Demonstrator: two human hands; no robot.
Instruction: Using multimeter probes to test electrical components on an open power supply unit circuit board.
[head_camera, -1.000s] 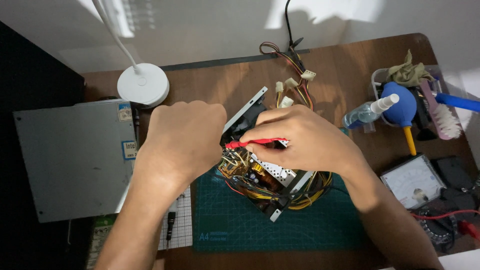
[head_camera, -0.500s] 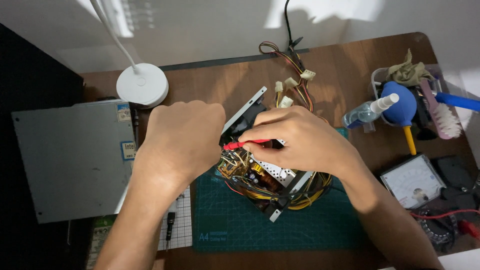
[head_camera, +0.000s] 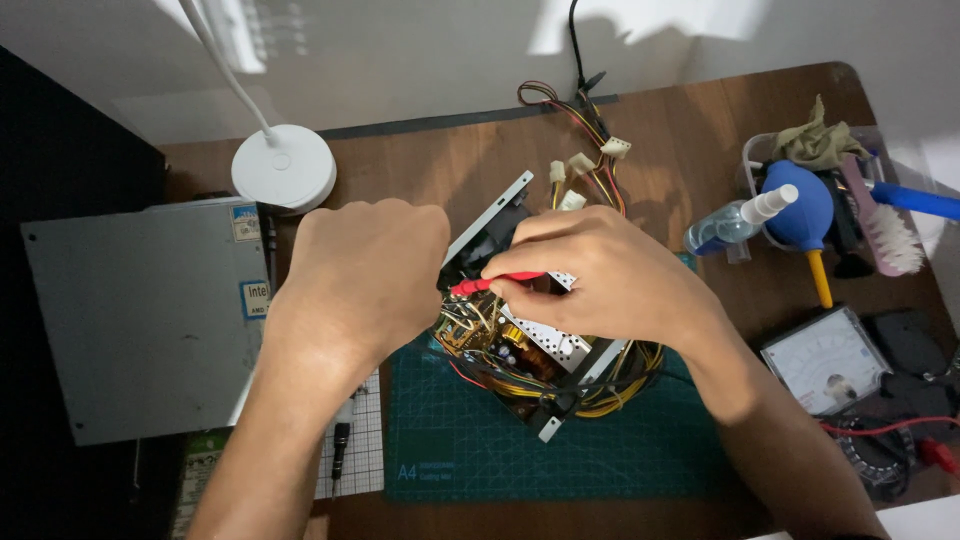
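An opened power supply unit (head_camera: 530, 370) with yellow and black wires lies on a green cutting mat (head_camera: 560, 450) in the middle of the wooden desk. My left hand (head_camera: 365, 275) is closed in a fist against the unit's left side, gripping its metal case. My right hand (head_camera: 610, 275) holds a thin red tool (head_camera: 495, 284), pinched between the fingers, with its tip pointing left into the circuit board. What the tip touches is hidden between my hands.
A grey metal cover (head_camera: 130, 315) lies at the left, a white lamp base (head_camera: 285, 168) behind it. At the right stand a tub with a blue air blower (head_camera: 800, 205), spray bottle (head_camera: 735, 222) and brush (head_camera: 885, 225), and an analogue meter (head_camera: 828, 360).
My right hand has shifted slightly left with the red tool, bringing its tip nearer my left hand. The left hand and the unit have stayed put.
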